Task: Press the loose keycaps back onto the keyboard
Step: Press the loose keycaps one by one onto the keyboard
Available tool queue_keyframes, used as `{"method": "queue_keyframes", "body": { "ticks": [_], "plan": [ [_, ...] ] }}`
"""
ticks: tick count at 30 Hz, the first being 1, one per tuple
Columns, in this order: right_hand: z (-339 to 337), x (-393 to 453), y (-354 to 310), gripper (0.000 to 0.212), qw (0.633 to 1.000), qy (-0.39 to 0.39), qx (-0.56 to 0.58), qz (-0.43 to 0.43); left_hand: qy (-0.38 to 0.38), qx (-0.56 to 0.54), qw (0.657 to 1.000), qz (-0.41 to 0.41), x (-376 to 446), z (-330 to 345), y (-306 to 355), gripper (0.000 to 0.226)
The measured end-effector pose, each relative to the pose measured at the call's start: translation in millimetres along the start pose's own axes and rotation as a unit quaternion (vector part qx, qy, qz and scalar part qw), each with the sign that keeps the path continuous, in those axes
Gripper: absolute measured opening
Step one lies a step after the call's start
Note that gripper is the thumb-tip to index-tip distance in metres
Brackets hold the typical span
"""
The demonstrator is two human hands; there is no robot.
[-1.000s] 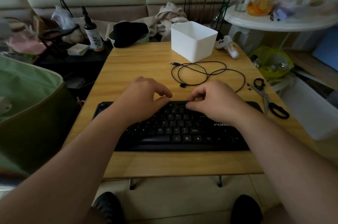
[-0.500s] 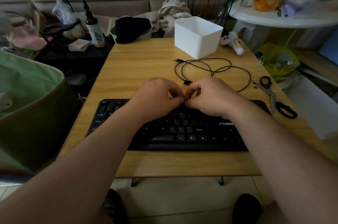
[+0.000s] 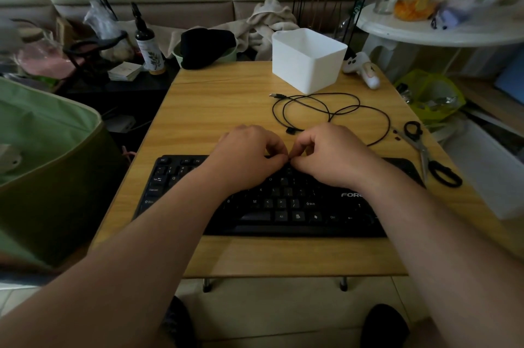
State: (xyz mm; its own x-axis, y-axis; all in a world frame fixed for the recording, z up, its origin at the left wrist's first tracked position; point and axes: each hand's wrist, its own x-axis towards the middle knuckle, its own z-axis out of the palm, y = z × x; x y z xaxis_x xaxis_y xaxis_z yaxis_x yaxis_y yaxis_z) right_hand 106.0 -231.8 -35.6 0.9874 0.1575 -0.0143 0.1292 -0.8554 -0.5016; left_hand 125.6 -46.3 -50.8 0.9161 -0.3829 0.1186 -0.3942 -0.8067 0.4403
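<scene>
A black keyboard [image 3: 283, 200] lies along the near edge of the wooden table [image 3: 226, 98], its long side parallel to that edge. Both hands sit over the keyboard's far rows, about midway along its length. The left hand [image 3: 249, 157] has its fingers curled inward, thumb and forefinger drawn together at the tip. The right hand [image 3: 331, 154] mirrors it, its forefinger arched and its thumb tucked beneath. The two pinches meet, touching or very nearly so, right above the top key rows. Whether a keycap sits between those fingertips cannot be told; the spot is dark and hidden by the knuckles, and no loose keycap can be made out anywhere on the keyboard or the tabletop.

Beyond the hands, toward the middle of the table, a thin black cable [image 3: 326, 112] lies in loose loops, its nearest loop just behind the right hand. A white plastic bin [image 3: 309, 59] stands near the far edge, right of centre. Black-handled scissors [image 3: 425, 154] lie along the right edge, beside the keyboard's right end. A white toy-like object [image 3: 363, 68] rests at the far right corner.
</scene>
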Motion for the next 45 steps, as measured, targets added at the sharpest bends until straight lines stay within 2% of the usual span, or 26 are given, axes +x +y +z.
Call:
{"method": "queue_keyframes", "body": {
  "ticks": [7,13,21,24,26,28,31,33,36,41,45],
  "plan": [
    [1.5,0.8,-0.8,0.004,1.0,-0.007,-0.009,0.005,-0.001,0.013,1.0,-0.011,1.7,0.0,-2.6,0.006],
    [4.7,1.0,-4.2,0.004,1.0,-0.003,-0.018,0.013,0.014,0.073,0.997,-0.017,1.0,4.2,7.7,0.01],
    [6.9,1.9,0.7,0.006,0.997,0.027,0.071,0.03,0.009,-0.028,0.998,-0.046,2.3,-2.9,3.3,0.007],
    [9.2,3.3,0.8,0.011,0.996,0.031,0.069,0.046,0.02,-0.054,0.997,-0.056,9.7,-3.9,1.8,0.007],
    [10.0,5.0,-0.4,0.013,0.996,0.035,0.066,0.054,0.034,-0.052,0.997,-0.056,18.7,-0.1,-0.6,0.013],
    [9.6,6.2,-1.2,0.011,0.994,0.044,0.077,0.057,0.035,-0.035,0.998,-0.046,30.2,6.1,-2.4,0.03],
    [8.8,7.3,0.1,0.013,0.995,0.047,0.061,0.06,0.004,0.0,1.0,-0.019,46.8,12.4,-2.0,0.054],
    [8.3,7.0,1.7,0.014,0.995,0.051,0.063,0.053,-0.029,0.029,0.999,0.014,55.4,15.4,-0.9,0.057],
    [4.6,8.0,8.7,0.012,0.991,0.071,0.094,0.061,-0.051,0.083,0.995,0.037,62.8,20.9,0.0,0.048],
    [-3.4,9.0,24.1,0.019,0.988,0.106,0.076,0.088,-0.004,0.076,0.997,0.02,62.5,20.9,2.5,0.027],
    [-4.6,5.6,26.2,0.022,0.99,0.092,0.062,0.089,0.012,0.075,0.997,-0.011,58.3,18.6,5.0,0.01]
  ]
}}
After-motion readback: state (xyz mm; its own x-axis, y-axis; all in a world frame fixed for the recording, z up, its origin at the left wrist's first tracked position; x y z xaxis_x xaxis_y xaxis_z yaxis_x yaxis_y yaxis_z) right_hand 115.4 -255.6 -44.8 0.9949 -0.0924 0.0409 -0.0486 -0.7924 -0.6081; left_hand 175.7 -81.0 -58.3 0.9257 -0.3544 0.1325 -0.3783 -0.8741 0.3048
